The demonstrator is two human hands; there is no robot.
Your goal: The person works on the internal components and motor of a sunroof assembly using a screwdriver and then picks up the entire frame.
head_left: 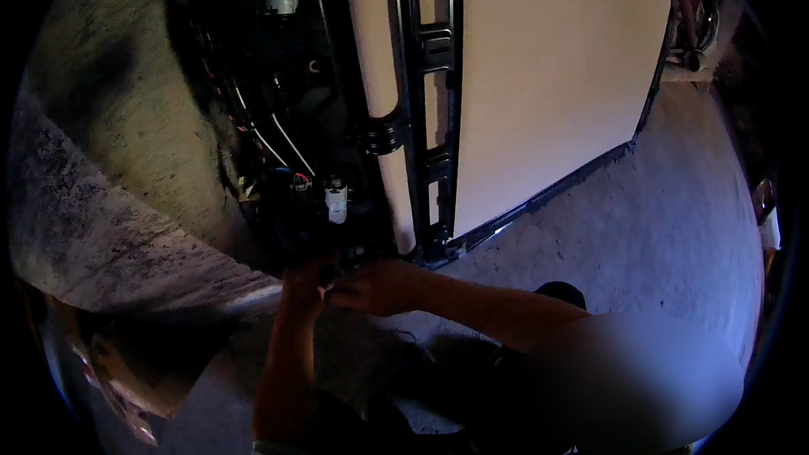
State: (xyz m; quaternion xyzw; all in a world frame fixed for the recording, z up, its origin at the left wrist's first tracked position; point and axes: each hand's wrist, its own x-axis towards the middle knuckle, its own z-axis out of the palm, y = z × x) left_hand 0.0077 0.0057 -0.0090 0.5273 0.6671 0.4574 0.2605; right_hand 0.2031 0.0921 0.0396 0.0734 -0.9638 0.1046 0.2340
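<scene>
Black plastic and tangled wiring fill the dim lower end of an upended appliance chassis (286,118), where I watch both hands meet. My left hand (305,280) rises from the lower edge of the view and my right hand (371,286) comes in from the right, knuckles almost touching, both pressed to the bottom corner of the chassis just below a small white cylindrical part (336,200) with coloured connectors beside it. In this gloom I cannot tell whether the fingers are clamped on anything or merely resting against the housing; the hands are together, not apart.

As I judge it, the work is at that corner fitting, and doing it well calls for one hand to steady the frame while the other works by feel, keeping clear of the thin white wires (282,139) that run up and to the left.

The chassis leans on the concrete floor (657,219), its long axis running from the hands up toward the top edge of the view, the bottom end pointing at me. Beside it, black metal rails (421,101) follow the same line, edging a large pale panel (548,76) that spreads to the upper right. Rough concrete slabs (101,202) close in at the left.
</scene>
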